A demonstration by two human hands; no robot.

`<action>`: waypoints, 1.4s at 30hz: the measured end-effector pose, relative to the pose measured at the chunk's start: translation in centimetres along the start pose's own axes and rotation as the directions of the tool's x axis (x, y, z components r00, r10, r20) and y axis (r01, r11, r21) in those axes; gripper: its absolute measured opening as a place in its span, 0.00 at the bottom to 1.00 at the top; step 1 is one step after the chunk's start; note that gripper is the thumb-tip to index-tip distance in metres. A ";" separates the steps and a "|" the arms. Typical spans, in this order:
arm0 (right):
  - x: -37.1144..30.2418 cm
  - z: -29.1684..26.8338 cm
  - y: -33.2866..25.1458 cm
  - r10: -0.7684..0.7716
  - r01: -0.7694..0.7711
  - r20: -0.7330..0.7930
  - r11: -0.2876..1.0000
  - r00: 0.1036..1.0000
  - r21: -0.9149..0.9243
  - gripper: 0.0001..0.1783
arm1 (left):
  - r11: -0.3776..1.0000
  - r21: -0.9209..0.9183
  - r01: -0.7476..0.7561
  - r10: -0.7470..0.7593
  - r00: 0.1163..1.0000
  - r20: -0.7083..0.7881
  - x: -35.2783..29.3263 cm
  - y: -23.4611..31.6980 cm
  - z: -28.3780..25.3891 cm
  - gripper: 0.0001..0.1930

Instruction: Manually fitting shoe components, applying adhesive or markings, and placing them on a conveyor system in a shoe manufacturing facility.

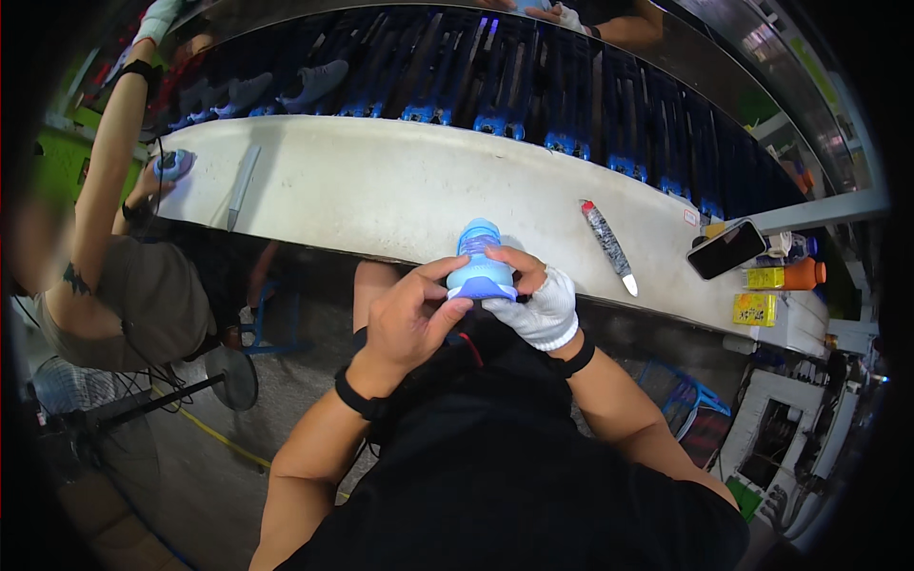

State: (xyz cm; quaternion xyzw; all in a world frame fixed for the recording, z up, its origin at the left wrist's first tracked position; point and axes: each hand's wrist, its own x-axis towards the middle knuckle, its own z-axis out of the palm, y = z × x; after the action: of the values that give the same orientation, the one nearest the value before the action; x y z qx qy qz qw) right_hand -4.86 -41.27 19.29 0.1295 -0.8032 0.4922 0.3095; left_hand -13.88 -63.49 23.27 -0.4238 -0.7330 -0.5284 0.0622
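Observation:
A light blue shoe (479, 259) with a lavender edge at its near end is held upright between my two hands at the front edge of the white worktable. My bare left hand (405, 309) closes on its left side, with thumb and fingers at the near end. On its right side, my right hand (541, 303), in a white glove with bare fingertips showing, grips it too. The shoe's underside is hidden from view. To the right on the table lies a wrapped tool (607, 246) with a white tip and a red end.
The white worktable (352, 171) runs across, with a blue-black rack conveyor (486, 86) behind it carrying grey shoes (314, 84). A phone (727, 249), an orange bottle (802, 275) and a yellow box (755, 308) stand right. At left, a co-worker (133, 295) holds another shoe (174, 165) near a grey blade-like tool (245, 186).

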 end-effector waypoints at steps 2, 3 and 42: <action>0.1 0.5 0.1 0.020 -0.020 -0.001 1.000 1.000 0.016 0.21 | 0.996 0.028 0.089 -0.091 0.992 0.088 0.9 0.5 -1.8 0.18; 0.2 1.1 0.2 -0.017 0.017 -0.003 1.000 1.000 -0.005 0.22 | 0.988 0.155 0.016 -0.040 0.987 0.156 2.3 1.4 -3.0 0.23; 1.8 -3.4 -6.3 0.125 -0.107 0.070 0.971 0.990 -0.214 0.43 | 0.983 0.125 -0.134 0.137 0.990 -0.021 -0.9 1.2 4.1 0.25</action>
State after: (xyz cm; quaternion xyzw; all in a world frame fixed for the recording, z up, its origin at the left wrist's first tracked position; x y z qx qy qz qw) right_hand -1.77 -41.22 25.98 0.0694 -0.8690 0.4163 0.2584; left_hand -11.03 -60.48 21.92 -0.4604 -0.7327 -0.4827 0.1348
